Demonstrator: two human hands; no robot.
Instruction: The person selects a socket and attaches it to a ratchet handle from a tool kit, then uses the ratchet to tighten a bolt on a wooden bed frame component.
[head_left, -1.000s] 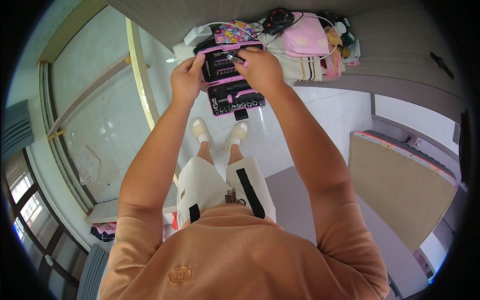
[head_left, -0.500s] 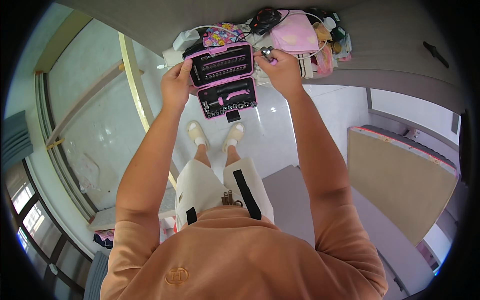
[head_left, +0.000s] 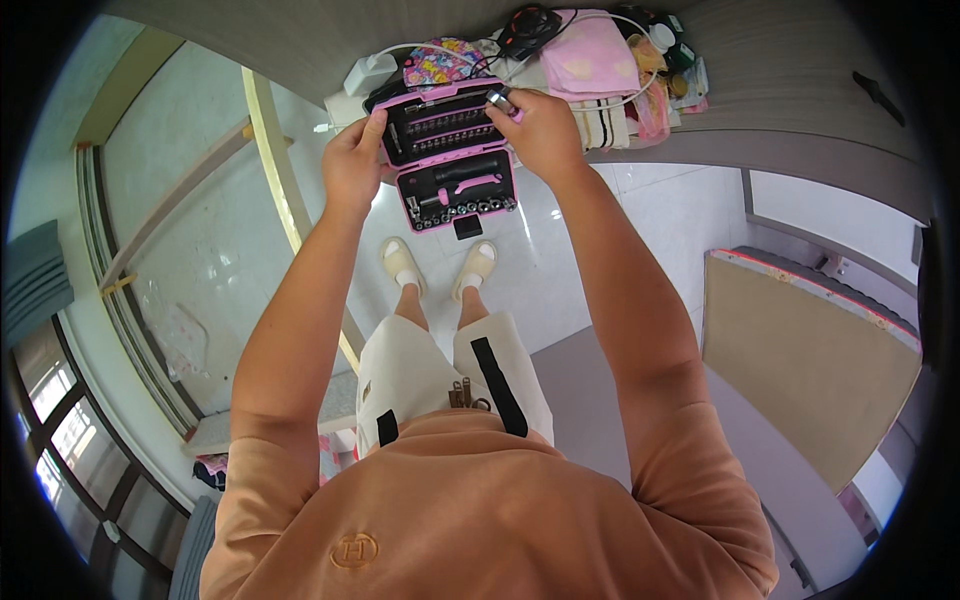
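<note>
A black and pink socket set case (head_left: 445,165) lies spread wide, with rows of small bits in its upper half and chrome sockets along its lower edge. My left hand (head_left: 352,158) grips the case's left side, thumb on the rim. Between the fingers of my right hand (head_left: 543,132) is a ratchet wrench (head_left: 498,100) with a shiny metal head and a bit of pink showing; most of its handle is hidden by the hand. The metal head is over the upper right corner of the case. In the lower half sits a pink-handled tool (head_left: 475,185).
Behind the case, a grey-brown surface (head_left: 770,80) bears a pink cloth (head_left: 590,55), a black corded device (head_left: 528,32), a white adapter (head_left: 370,74) and plastic bags. A dark slim object (head_left: 878,98) lies at far right. A wooden frame (head_left: 270,150) stands left; a beige panel (head_left: 800,350) leans right.
My right hand has moved left and slightly up with the ratchet wrench, bringing its head over the case's upper right corner. My left hand keeps its hold on the case.
</note>
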